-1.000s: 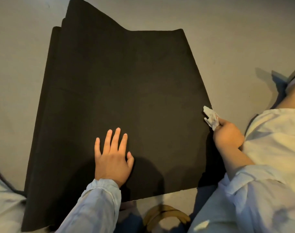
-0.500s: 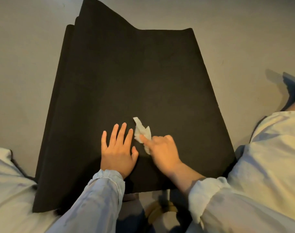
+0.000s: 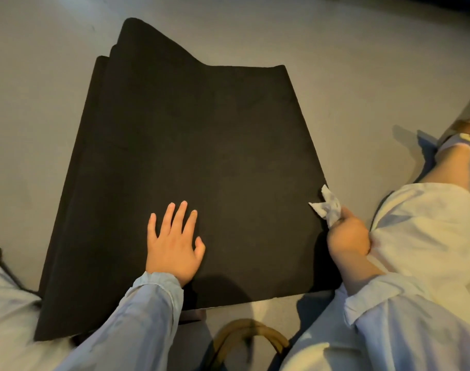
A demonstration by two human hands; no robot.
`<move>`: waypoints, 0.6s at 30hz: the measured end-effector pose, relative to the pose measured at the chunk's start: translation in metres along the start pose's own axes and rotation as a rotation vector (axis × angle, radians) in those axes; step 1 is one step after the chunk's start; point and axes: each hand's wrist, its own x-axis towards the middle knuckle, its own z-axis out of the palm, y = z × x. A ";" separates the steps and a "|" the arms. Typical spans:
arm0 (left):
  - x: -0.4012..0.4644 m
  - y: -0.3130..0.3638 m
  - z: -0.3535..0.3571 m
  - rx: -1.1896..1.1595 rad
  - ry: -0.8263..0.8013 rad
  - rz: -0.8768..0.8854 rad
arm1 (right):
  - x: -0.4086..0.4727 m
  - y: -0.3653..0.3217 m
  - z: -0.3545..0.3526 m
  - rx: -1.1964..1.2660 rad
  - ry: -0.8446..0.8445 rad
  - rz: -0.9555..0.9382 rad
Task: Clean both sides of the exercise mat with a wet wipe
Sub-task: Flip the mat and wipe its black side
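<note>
A person kneeling on a grey floor (image 3: 362, 62) works over a black exercise mat (image 3: 201, 145), seen from a head-worn camera looking down. The right hand (image 3: 347, 236) has its fingers curled round a crumpled white wet wipe (image 3: 329, 208), the bunched end pinched inside the fist and the loose, pointed end sticking out just beyond the knuckles. From that grip, the wipe's free tip touches the mat at its right-hand edge, and the mat spreads away to the left of the fist, folded into several layers whose stepped edges show at the far left corner. The left hand (image 3: 175, 242) lies well to the left of the gripping hand, palm down on the mat's top layer with fingers straight and slightly spread, holding nothing. Both arms wear pale blue sleeves (image 3: 145, 317); the right cuff is pushed back from the wrist. Just behind the gripping hand, to its right, sits the person's knee under pale cloth (image 3: 429, 236), and farther off a foot in a sandal (image 3: 466, 135) rests on the floor. Near the bottom edge, between the two arms, curved tan handles (image 3: 244, 333) show
</note>
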 end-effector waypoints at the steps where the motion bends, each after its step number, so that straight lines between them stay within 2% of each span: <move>1: 0.000 0.000 0.000 0.002 -0.012 -0.001 | -0.009 -0.005 0.000 0.077 0.013 -0.055; 4: -0.001 0.000 -0.006 -0.020 0.006 -0.001 | -0.046 -0.022 -0.001 0.290 -0.005 -0.259; 8: -0.001 0.000 -0.019 -0.052 -0.123 0.019 | -0.087 -0.050 -0.010 0.472 -0.195 -0.371; 10: -0.001 -0.002 -0.031 -0.153 -0.164 0.046 | -0.106 -0.070 -0.019 0.519 -0.293 -0.425; 12: -0.001 -0.008 -0.045 -0.468 -0.236 0.041 | -0.122 -0.091 -0.025 0.560 -0.360 -0.480; 14: -0.006 -0.018 -0.062 -0.903 -0.295 0.027 | -0.140 -0.116 -0.030 0.609 -0.416 -0.536; 16: -0.020 -0.030 -0.082 -1.149 -0.249 0.030 | -0.162 -0.141 -0.035 0.653 -0.463 -0.609; 18: -0.037 -0.045 -0.094 -1.273 -0.148 -0.030 | -0.185 -0.166 -0.040 0.675 -0.514 -0.689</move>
